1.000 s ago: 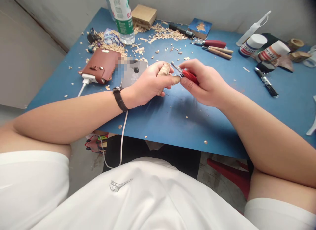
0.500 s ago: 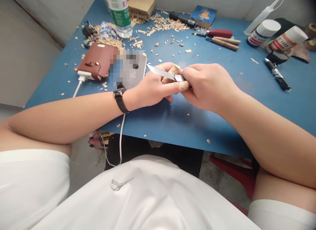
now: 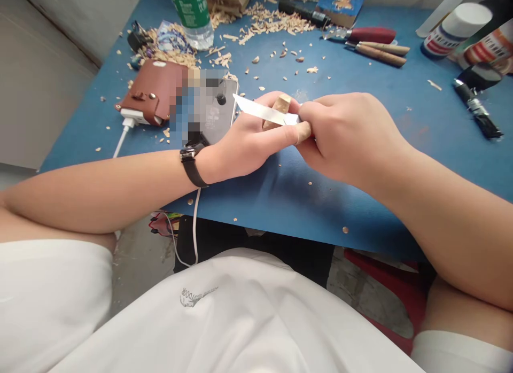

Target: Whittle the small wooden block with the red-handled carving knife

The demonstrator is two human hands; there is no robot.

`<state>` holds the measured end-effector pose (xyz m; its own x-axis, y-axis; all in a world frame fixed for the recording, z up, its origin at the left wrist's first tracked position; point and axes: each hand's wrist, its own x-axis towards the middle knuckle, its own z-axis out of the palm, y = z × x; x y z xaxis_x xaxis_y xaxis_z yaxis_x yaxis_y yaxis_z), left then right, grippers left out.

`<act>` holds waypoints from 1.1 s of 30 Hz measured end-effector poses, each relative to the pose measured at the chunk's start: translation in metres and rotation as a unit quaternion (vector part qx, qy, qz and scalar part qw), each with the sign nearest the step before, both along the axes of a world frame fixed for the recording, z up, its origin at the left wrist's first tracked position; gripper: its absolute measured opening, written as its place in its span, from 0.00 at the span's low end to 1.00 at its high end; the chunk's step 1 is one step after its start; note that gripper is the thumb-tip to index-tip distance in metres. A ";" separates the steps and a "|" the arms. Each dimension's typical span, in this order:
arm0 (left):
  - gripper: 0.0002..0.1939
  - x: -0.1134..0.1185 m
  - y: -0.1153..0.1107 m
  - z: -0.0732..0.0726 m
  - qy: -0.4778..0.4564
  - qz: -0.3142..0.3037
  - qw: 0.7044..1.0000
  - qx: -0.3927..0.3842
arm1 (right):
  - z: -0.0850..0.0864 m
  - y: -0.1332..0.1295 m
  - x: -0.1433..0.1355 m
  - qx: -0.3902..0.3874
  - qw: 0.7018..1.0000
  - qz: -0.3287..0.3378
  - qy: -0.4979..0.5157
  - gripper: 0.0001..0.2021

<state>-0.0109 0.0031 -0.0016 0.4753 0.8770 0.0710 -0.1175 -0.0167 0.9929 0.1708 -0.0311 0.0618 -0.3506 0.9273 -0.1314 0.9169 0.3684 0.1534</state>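
My left hand (image 3: pixel 256 132) is closed around a small piece of wood (image 3: pixel 283 102), whose pale end sticks up between thumb and fingers. Its thumb, with a tan covering on the tip, reaches across to my right hand (image 3: pixel 348 132). That hand is wrapped around the handle of a carving knife (image 3: pixel 260 110), and the handle is hidden in the fist. The knife's bright blade points left and lies across the near side of the wood, above my left hand. A black watch strap (image 3: pixel 195 167) circles my left wrist.
Behind my hands, wood shavings (image 3: pixel 272 23) cover the blue table (image 3: pixel 360 212). A water bottle (image 3: pixel 194 20), brown leather case (image 3: pixel 154 92) with a white cable, and phone (image 3: pixel 218 114) are at left. Red-handled (image 3: pixel 372 35) and wooden-handled tools (image 3: pixel 379 55), white-capped jars (image 3: pixel 457 31) and a black brush (image 3: pixel 479 108) are at right.
The view has shifted slightly, so the table items appear moved. The knife blade has turned a little and looks brighter; the wood's end shows more upright. Both hands keep their hold.
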 end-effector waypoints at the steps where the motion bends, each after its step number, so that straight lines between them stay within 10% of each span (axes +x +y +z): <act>1: 0.24 0.000 -0.002 0.002 0.007 0.003 1.000 -0.004 | 0.003 -0.001 -0.001 -0.010 1.000 -0.002 0.000 0.14; 6: 0.27 -0.001 -0.004 0.004 0.044 -0.022 0.998 -0.024 | 0.005 -0.002 0.001 -0.026 1.000 -0.013 0.000 0.02; 16: 0.42 0.001 -0.010 -0.007 -0.009 -0.007 1.000 0.005 | -0.003 0.001 0.001 0.042 0.998 -0.050 0.025 0.11; 19: 0.41 0.002 -0.009 -0.011 0.018 0.011 1.000 -0.001 | -0.003 -0.002 -0.004 0.066 0.996 -0.064 0.009 0.04; 27: 0.44 0.011 -0.005 -0.021 0.035 0.033 0.996 0.071 | 0.012 -0.017 -0.017 0.005 0.987 -0.162 0.015 0.25; 33: 0.32 0.006 -0.002 -0.015 -0.014 -0.032 0.998 0.043 | 0.013 -0.011 -0.009 -0.006 0.995 -0.095 -0.031 0.17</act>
